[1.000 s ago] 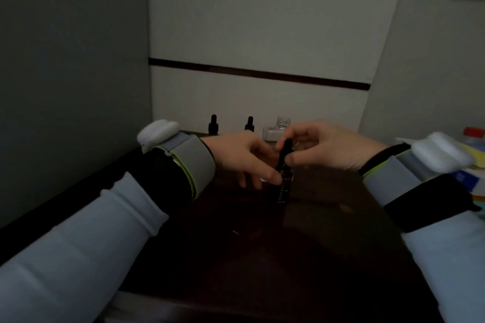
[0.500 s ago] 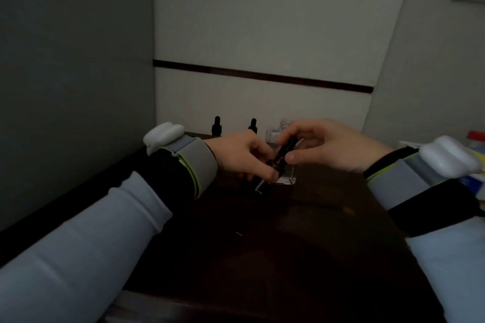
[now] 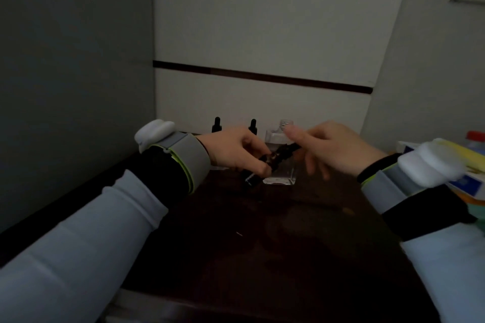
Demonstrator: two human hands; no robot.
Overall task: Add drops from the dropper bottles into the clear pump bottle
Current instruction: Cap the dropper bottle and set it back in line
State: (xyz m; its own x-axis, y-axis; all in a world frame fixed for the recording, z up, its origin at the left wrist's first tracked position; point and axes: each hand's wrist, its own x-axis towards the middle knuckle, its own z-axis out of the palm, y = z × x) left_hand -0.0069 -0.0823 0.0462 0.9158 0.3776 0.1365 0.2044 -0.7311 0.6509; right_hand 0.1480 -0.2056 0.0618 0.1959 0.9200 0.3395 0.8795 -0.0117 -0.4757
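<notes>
Dark wooden table (image 3: 262, 249) nearest. L hand (image 3: 236, 151) grips small dark glass dropper bottle (image 3: 279, 157), tilted, cap end toward 2 o'clock at R hand (image 3: 336, 149). R grip is blurred, can't tell if it pinches the cap. Just behind at 12: clear square pump bottle (image 3: 283, 174), neck open. Two black-capped dropper bottles (image 3: 216, 125) at 11, by wall. Tip: steady body w/ L, twist cap only, lift pipette straight.
</notes>
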